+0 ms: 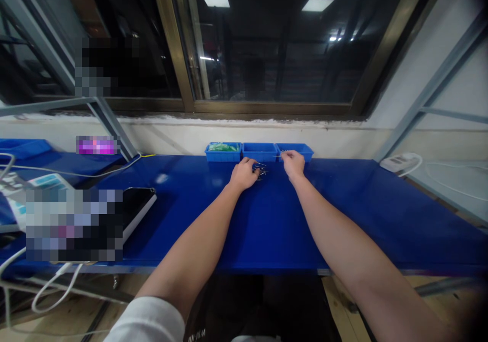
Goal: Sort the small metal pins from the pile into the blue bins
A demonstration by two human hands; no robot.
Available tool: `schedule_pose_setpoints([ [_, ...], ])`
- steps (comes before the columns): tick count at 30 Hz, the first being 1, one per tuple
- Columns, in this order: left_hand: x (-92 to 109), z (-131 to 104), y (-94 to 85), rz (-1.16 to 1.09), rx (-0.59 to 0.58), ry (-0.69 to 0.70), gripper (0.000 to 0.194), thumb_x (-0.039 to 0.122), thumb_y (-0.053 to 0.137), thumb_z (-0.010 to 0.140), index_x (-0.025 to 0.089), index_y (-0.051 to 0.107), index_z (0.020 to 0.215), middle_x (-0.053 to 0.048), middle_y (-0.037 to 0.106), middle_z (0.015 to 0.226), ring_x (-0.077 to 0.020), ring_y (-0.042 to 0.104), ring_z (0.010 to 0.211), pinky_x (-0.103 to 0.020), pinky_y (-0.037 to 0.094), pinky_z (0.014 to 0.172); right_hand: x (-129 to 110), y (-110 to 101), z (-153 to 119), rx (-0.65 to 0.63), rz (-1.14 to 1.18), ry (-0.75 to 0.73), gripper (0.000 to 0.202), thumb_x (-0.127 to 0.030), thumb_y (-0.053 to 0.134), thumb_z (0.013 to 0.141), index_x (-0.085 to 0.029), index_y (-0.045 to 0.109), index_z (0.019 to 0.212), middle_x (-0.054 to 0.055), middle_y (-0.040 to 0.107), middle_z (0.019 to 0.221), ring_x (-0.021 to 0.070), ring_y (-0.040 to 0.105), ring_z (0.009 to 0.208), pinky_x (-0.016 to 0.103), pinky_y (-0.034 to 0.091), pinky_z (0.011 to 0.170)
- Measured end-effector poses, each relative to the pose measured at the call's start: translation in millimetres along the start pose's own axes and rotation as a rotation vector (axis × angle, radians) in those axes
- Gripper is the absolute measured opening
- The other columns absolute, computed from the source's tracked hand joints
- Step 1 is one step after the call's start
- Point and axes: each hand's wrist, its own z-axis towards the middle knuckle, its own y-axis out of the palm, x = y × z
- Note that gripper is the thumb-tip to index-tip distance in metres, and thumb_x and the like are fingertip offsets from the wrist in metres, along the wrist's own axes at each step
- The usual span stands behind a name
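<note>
A small pile of thin metal pin-like pieces [263, 172] lies on the blue tabletop [267, 220]. At the pile's left edge is my left hand [244, 174], its thumb and fingers curved and apart; whether it touches single pieces is hard to see. My right hand [293, 164] is closed in a pinch on a thin metal piece [278, 155] pointing left, in front of the right blue bin [308, 154]. Beside it stand the middle blue bin [259, 155] and the left blue bin [223, 157], which holds green packets [224, 147].
A dark tablet-like device [139, 205] with white cables lies at the left. Farther back are a blue tray [25, 148] and a blurred purple item [97, 146]. A white power strip [398, 162] sits at the right. Grey metal frames flank the table below a window.
</note>
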Motion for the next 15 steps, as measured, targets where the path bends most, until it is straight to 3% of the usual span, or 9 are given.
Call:
schedule_pose_setpoints([
  [6, -3.5, 0.0, 5.2, -0.032, -0.035, 0.066, 0.034, 0.034, 0.049, 0.084, 0.02, 0.056, 0.115, -0.007, 0.052, 0.121, -0.0207, 0.056, 0.106, -0.031, 0.042, 0.097, 12.6, 1.1, 14.7, -0.09, 0.174, 0.043, 0.048, -0.027, 0.063, 0.064, -0.012, 0.06, 0.11, 0.012, 0.066, 0.105, 0.0219, 0.062, 0.095, 0.033, 0.048, 0.082],
  [10, -2.6, -0.7, 5.9, -0.019, -0.074, 0.054, 0.038, 0.035, 0.05, 0.084, 0.021, 0.054, 0.119, -0.007, 0.049, 0.126, -0.0209, 0.056, 0.107, -0.031, 0.041, 0.098, 15.4, -4.2, 15.3, -0.16, 0.069, -0.004, 0.072, -0.024, 0.068, 0.059, -0.015, 0.048, 0.127, 0.014, 0.055, 0.126, 0.021, 0.061, 0.094, 0.033, 0.048, 0.082],
  [12, -2.3, -0.5, 5.7, -0.005, -0.098, 0.031, 0.041, 0.038, 0.05, 0.084, 0.02, 0.053, 0.121, -0.008, 0.049, 0.128, -0.0217, 0.056, 0.107, -0.032, 0.042, 0.097, 13.6, -6.2, 12.6, -0.159, -0.031, -0.049, 0.075, -0.023, 0.066, 0.06, -0.018, 0.044, 0.131, 0.012, 0.055, 0.126, 0.0175, 0.062, 0.08, 0.033, 0.049, 0.077],
  [15, -2.2, 0.1, 5.1, 0.021, -0.126, 0.031, 0.045, 0.045, 0.046, 0.085, 0.019, 0.052, 0.122, -0.009, 0.053, 0.125, -0.023, 0.055, 0.108, -0.034, 0.042, 0.096, 8.1, -6.2, 6.4, -0.117, -0.143, -0.126, 0.068, -0.023, 0.059, 0.065, -0.018, 0.045, 0.131, 0.008, 0.064, 0.108, 0.0152, 0.059, 0.071, 0.032, 0.048, 0.076],
])
